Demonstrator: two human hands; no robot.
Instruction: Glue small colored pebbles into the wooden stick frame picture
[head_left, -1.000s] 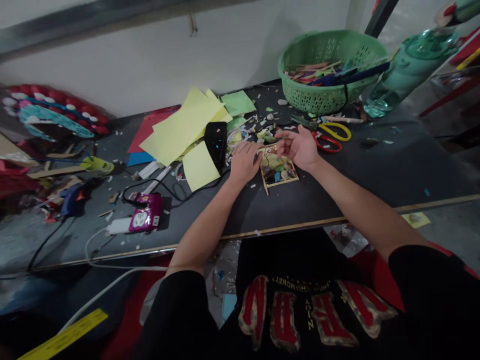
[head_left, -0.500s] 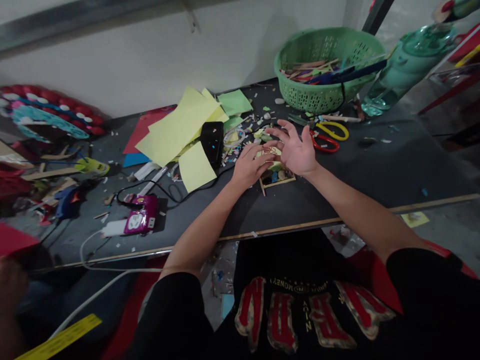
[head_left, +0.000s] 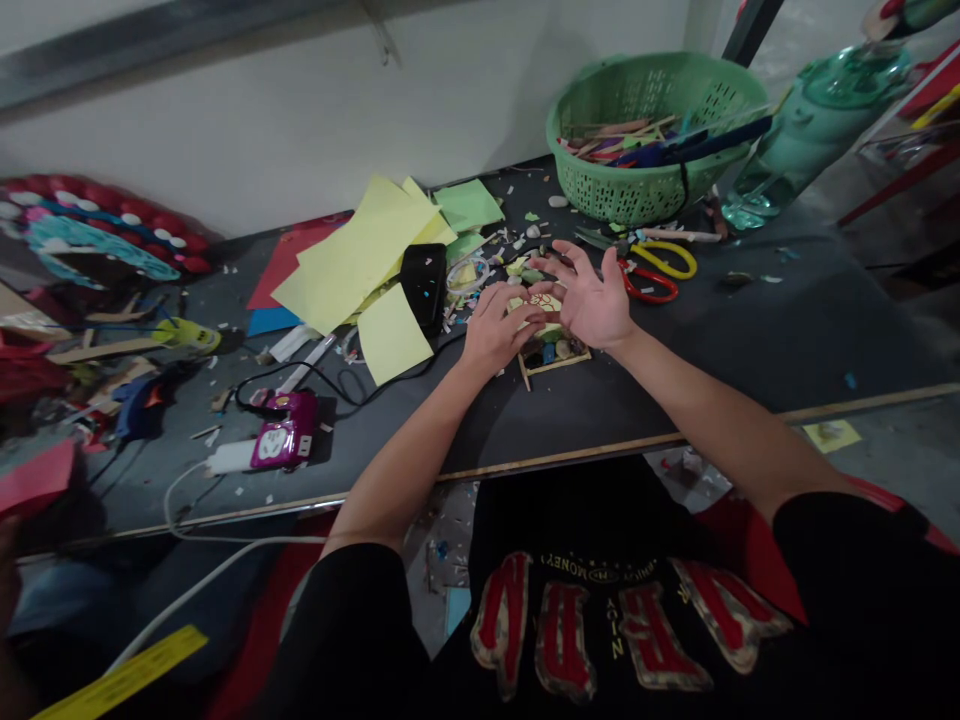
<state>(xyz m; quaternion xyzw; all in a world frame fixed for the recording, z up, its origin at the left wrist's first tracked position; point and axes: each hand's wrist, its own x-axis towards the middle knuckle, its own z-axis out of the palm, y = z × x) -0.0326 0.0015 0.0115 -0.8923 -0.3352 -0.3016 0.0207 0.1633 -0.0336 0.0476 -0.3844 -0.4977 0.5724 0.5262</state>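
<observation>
A small craft piece point(head_left: 556, 364) lies on the dark table in front of me, framed with thin wooden sticks and filled with small stones. Yellow paper with a red line drawing point(head_left: 543, 304) shows at its upper part, half covered by my fingers. My left hand point(head_left: 496, 328) reaches over the left side of the piece, palm down, fingers stretched and apart. On the other side, my right hand point(head_left: 596, 300) is turned palm up with its fingers spread. The fingertips of both hands come close together above the paper; whether they touch it I cannot tell.
Scissors point(head_left: 660, 270) with red and yellow handles lie right of my hands, below a green basket point(head_left: 622, 190) of sticks. A green bottle point(head_left: 817, 130) stands farther right. Leftward are yellow paper sheets point(head_left: 360, 255), a black phone-like object point(head_left: 424, 285) and a purple power socket point(head_left: 285, 432).
My hands hold nearly the same pose over the craft piece. At the lower left, another person's hand and a red sheet have shifted slightly.
</observation>
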